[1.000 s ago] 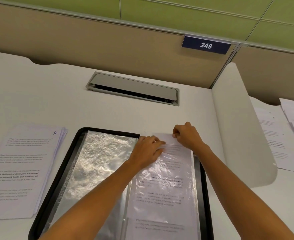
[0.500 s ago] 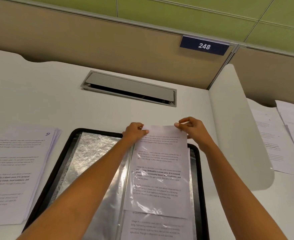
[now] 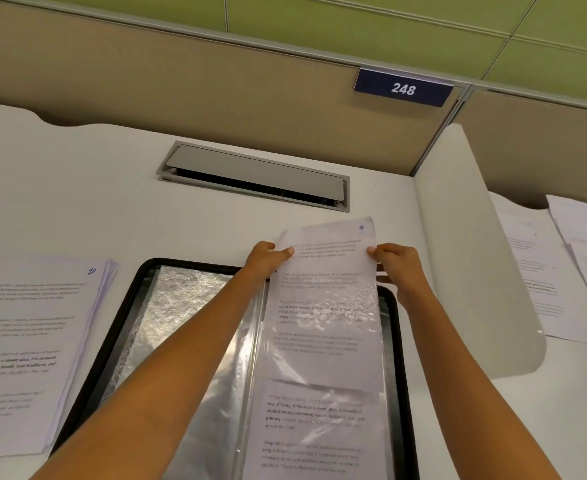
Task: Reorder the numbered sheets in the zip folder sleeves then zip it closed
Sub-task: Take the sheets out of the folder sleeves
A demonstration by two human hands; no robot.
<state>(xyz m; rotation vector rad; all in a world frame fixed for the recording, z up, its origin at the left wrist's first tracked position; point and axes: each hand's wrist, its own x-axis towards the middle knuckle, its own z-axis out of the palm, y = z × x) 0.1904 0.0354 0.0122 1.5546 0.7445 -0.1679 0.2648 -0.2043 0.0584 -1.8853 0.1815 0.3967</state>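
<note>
Looking light and floppy, the sheet marked 4 (image 3: 323,265) was pinched near both top corners by the left hand (image 3: 264,258) and right hand (image 3: 399,268), centre right, its lower part in the slick sleeve (image 3: 319,427) of the zip folder (image 3: 125,306).

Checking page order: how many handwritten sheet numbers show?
2: a blue 4 on the white printed sheet the left hand and right hand hold; a blue 10 on the left white paper stack. Others may be hidden.
</note>
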